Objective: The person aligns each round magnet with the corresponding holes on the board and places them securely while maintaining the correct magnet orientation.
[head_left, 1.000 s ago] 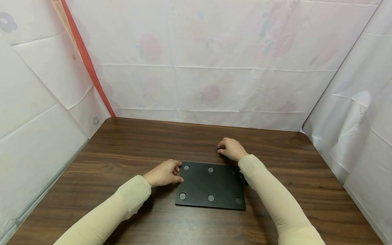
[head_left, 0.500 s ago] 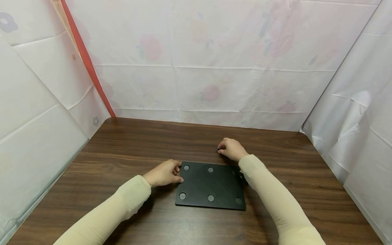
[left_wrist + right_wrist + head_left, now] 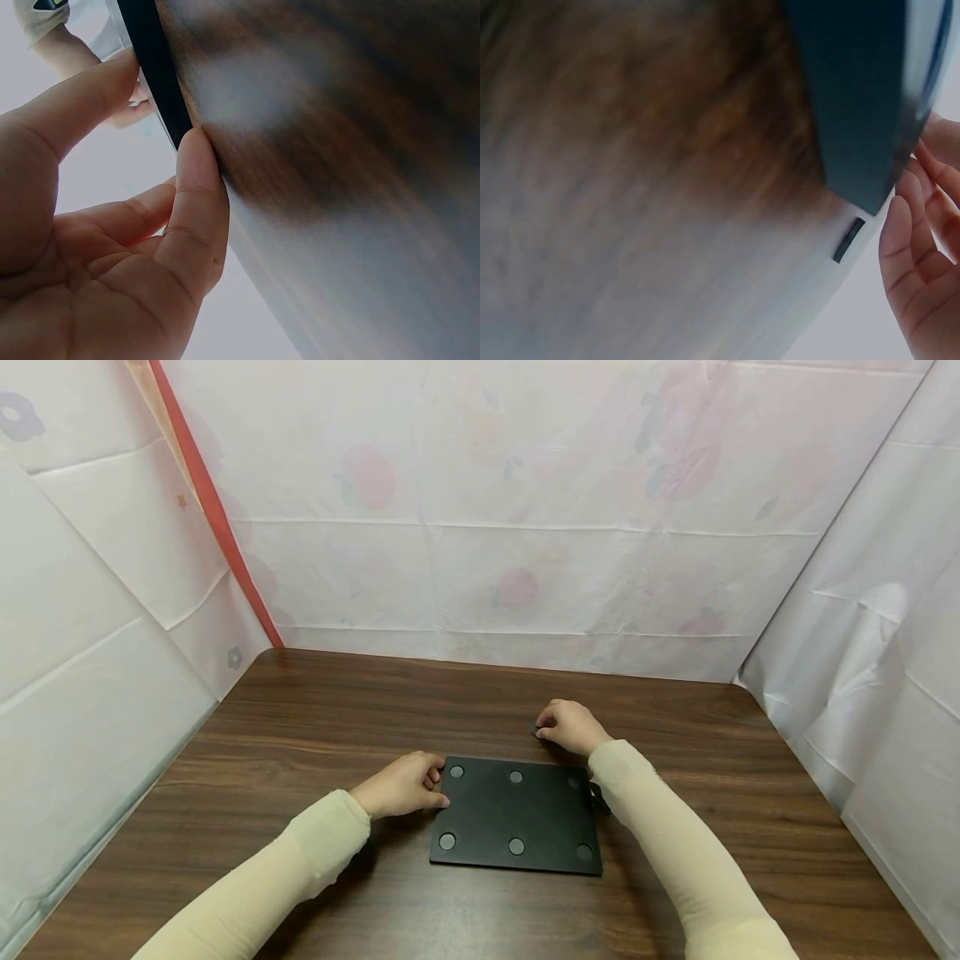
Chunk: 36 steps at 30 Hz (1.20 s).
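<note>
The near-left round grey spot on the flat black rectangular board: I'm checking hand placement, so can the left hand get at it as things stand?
Probably yes: the left hand touches the left edge of the black board close to that grey spot, and nothing visible covers the spot or lies between.

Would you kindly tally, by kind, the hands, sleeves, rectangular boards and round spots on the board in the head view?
Hands: 2 (left hand, right hand)
Sleeves: 2 (left sleeve, right sleeve)
Rectangular black board: 1
Round spots on it: 6, one faint
Total: 11
</note>
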### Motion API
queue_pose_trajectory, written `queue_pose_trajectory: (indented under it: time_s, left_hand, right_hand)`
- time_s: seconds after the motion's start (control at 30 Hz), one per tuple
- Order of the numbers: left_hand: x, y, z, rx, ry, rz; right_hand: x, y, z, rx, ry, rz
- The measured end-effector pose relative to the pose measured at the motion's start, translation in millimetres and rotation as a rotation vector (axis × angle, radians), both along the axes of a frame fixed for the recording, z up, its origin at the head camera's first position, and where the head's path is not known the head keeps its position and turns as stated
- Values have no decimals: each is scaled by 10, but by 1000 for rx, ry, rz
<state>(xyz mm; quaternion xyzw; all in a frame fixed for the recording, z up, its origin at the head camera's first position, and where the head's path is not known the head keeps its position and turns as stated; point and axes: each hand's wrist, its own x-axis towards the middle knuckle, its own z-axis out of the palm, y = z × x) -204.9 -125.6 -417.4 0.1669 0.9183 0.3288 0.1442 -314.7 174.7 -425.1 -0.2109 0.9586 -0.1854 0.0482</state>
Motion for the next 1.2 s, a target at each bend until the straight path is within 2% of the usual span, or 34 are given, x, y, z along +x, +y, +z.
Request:
queue_pose_trajectory:
  time_s: [0.5,0.77,1.2]
  left_hand:
    - [3,-6,-19,-2,0,-1]
    - [18,2,-13,-12,9,2]
    - [27,-4,5,-10,7,3]
  right_hand:
    - [46,108,42,-65,-50,-31]
    - [131,166,115,-107,-27,2]
    - [261,241,205,-152,-15,8]
